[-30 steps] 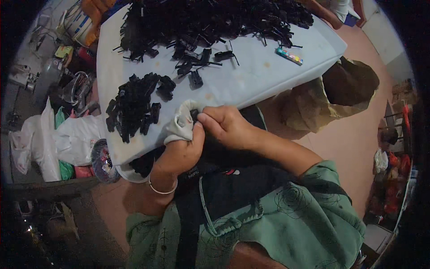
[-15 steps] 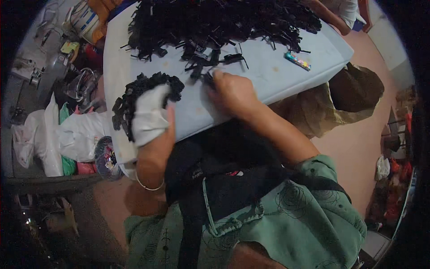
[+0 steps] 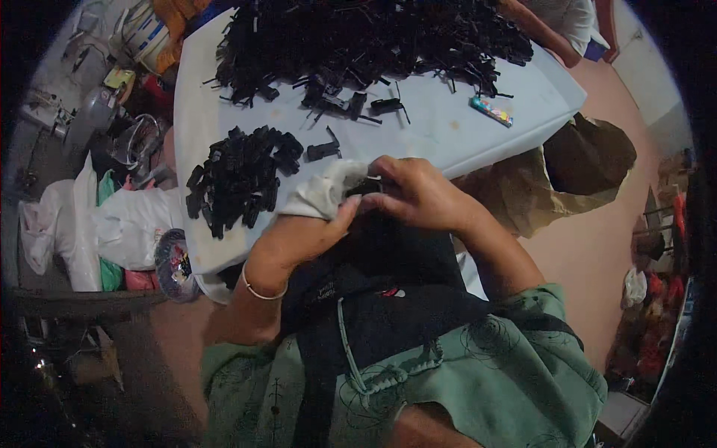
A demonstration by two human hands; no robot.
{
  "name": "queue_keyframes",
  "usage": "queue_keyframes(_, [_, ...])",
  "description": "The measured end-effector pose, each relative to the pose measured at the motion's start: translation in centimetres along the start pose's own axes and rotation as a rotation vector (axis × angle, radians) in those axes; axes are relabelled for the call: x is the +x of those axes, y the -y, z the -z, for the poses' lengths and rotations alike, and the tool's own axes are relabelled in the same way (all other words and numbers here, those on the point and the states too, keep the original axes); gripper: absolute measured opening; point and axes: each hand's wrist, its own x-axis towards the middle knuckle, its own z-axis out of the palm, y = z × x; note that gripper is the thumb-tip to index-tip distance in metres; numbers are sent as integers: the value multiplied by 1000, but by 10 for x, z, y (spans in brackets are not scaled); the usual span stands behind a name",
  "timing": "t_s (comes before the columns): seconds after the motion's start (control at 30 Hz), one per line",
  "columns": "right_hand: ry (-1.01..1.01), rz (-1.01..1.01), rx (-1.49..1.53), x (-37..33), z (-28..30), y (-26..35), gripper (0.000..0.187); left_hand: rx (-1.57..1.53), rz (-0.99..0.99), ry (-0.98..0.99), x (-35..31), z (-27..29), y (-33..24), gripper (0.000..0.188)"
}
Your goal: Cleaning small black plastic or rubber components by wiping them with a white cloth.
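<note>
Both hands meet above the near edge of the white table [image 3: 429,138]. My left hand [image 3: 323,203], in a white glove that leaves the thumb bare, pinches a small black plastic piece [image 3: 363,188]. From the other side, my right hand [image 3: 427,196], bare, grips the same piece with thumb and fingers. Most of the piece is hidden by the fingers. A compact heap of black plastic pieces [image 3: 237,179] lies left of my hands. One loose black piece with a thin arm [image 3: 323,150] rests just beyond the glove. A big pile of such pieces [image 3: 366,45] covers the far side.
A small colourful wrapped packet [image 3: 491,111] lies on the table's right part. An open brown paper sack [image 3: 545,175] stands beyond the right edge. White plastic bags [image 3: 138,224] and a clear bowl [image 3: 175,261] sit at the left. Another person's arm [image 3: 549,33] shows at the far right.
My right hand has drawn back toward me from the loose pieces near the big pile. My left hand has moved right, off the smaller heap, and both now hold one piece.
</note>
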Motion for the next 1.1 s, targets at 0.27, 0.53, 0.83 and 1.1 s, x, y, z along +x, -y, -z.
queue_keyframes(0.27, [-416,354,24,4,-25,14,18,-180,47,-328,-10,-12,2,27])
queue_keyframes(0.53, [-269,38,251,3,-31,6,23,-566,168,-298,-17,-15,-18,19])
queue_keyframes(0.83, [-262,27,369,1,-50,8,26,328,-87,-496,-21,-25,-10,26])
queue_keyframes(1.1, [-298,-75,492,11,-75,-5,30,229,-26,-558,-18,-34,4,20])
